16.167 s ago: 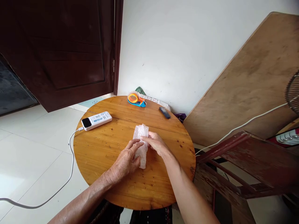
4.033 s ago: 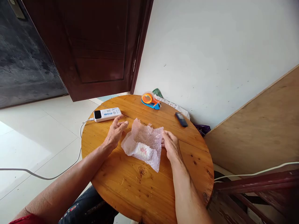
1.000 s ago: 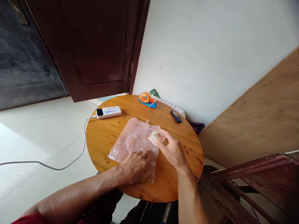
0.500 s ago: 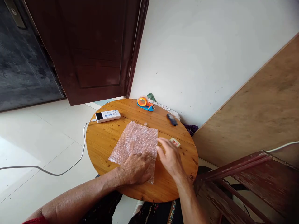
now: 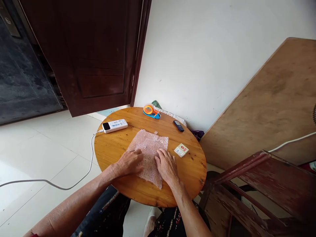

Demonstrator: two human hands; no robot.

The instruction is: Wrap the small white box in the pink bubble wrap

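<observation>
A sheet of clear, pinkish bubble wrap (image 5: pixel 150 141) lies on the round wooden table (image 5: pixel 111 148), its near corner pointing toward me. On its left side my left hand (image 5: pixel 130 161) has bent fingers closed on the wrap, with the edge beneath hidden. Opposite it, my right hand (image 5: pixel 168 164) covers part of the right edge, fingers curled down and thumb on the plastic. Whether anything lies inside the wrap I cannot tell. A small printed card (image 5: pixel 181 150) rests just right of my right hand.
A white device (image 5: pixel 115 125) with a cable (image 5: pixel 92 154) sits at the table's left. An orange and blue tape dispenser (image 5: pixel 151 111) stands at the back; a dark handheld object (image 5: pixel 178 125) lies at the right. A wall (image 5: pixel 187 65) and a wooden chair (image 5: pixel 247 184) border the table.
My right hand has come down from the air onto the wrap's right edge. My left hand has shifted from the sheet's near part to its left side. The view has turned slightly.
</observation>
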